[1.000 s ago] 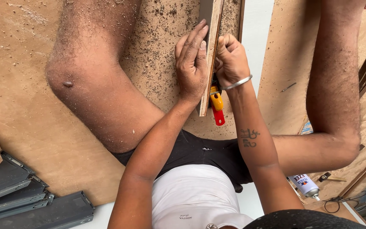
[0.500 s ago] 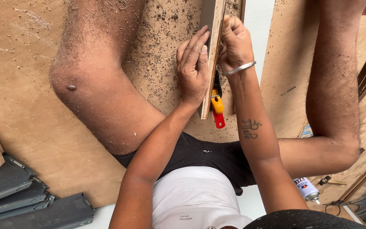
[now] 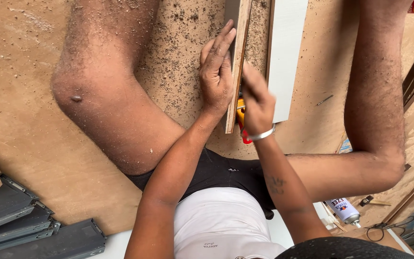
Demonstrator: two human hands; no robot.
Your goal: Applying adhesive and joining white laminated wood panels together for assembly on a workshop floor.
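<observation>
Since the person is sitting right on the floor point(image 3: 34, 124) with legs spread, everything happens between the knees, on a big brown board thick with sawdust. Next biggest thing is the white panel point(image 3: 287, 52) lying flat just right of the hands. Beside it, a narrow plank point(image 3: 235, 62) stands on edge, running away from the body.

Left hand point(image 3: 216, 76) is pressed flat against the plank's left face, fingers straight and together, bracing it upright. Right hand point(image 3: 257, 103) sits on the other side, blurred, closed around something near the plank's lower end; I can't tell exactly how tight that grip is. A yellow and red tool point(image 3: 242, 125) peeks out under the wrist, touching the plank's near end. Can't say for sure it's in the fist.

If you ask me, the trick here is keeping that flat palm firm so the plank doesn't tip, and working the right hand straight along the edge.

Off to the side: grey metal rails point(image 3: 20, 225) bottom left, a spray can point(image 3: 343, 211) by the right knee.
</observation>
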